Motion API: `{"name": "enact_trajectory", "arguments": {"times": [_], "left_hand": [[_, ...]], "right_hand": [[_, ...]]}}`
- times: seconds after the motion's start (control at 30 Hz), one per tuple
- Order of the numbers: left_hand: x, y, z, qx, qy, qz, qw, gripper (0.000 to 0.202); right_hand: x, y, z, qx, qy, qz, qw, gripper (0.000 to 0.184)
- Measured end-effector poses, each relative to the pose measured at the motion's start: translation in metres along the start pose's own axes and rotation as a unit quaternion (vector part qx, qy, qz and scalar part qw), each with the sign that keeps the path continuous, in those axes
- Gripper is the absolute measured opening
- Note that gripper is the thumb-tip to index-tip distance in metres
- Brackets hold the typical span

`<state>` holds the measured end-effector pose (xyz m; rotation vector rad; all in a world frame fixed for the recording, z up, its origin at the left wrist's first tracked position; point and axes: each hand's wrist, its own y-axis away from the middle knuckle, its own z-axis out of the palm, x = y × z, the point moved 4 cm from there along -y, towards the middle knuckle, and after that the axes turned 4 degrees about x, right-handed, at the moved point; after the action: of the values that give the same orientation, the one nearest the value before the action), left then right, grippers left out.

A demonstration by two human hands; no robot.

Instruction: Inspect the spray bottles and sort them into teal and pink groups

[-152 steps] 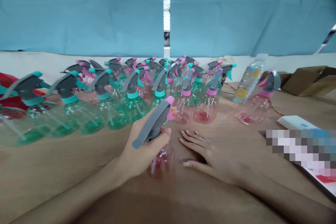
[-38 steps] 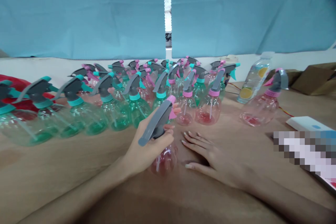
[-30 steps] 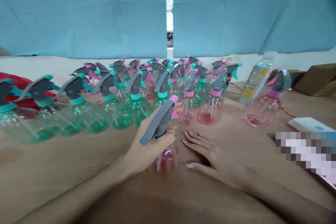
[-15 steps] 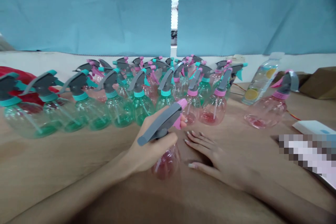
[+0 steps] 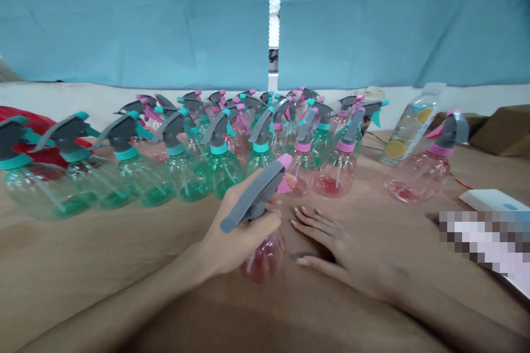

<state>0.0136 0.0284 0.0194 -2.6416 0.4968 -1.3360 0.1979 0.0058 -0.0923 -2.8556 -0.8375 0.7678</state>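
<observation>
My left hand (image 5: 242, 226) is wrapped round the neck of a pink spray bottle (image 5: 264, 259) that stands upright at the middle front of the table. Its grey spray head with a pink nozzle and pink trigger shows above my fingers, while the collar is covered by the hand. My right hand (image 5: 337, 242) lies on the tabletop to the right of that bottle, fingers spread and holding nothing. Just beyond both hands stand a pink-collared spray bottle (image 5: 337, 176) and a green spray bottle (image 5: 226, 174).
Several green and pink spray bottles fill the back of the table (image 5: 136, 248). At the right are a lone pink spray bottle (image 5: 418, 179), a water bottle (image 5: 409, 127), a white box (image 5: 492, 201) and a blurred-out flat object (image 5: 488, 248). Red material (image 5: 41, 132) lies at far left.
The spray head in my left hand has shifted slightly, and the pink trigger sits a little differently against my fingers. My right hand stays still. The view moved slightly.
</observation>
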Motion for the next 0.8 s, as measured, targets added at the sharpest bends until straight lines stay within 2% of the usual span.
{"name": "enact_trajectory", "arguments": {"times": [0.13,0.8], "left_hand": [[-0.0008,0.0010,0.0050,-0.032,0.011,-0.007,0.999,0.021],[-0.0005,0.0027,0.0050,-0.001,-0.034,-0.003,0.999,0.013]], "right_hand": [[0.0010,0.0002,0.0012,0.001,0.005,-0.006,1.000,0.063],[0.0025,0.0014,0.0032,0.013,0.000,-0.016,1.000,0.063]]}}
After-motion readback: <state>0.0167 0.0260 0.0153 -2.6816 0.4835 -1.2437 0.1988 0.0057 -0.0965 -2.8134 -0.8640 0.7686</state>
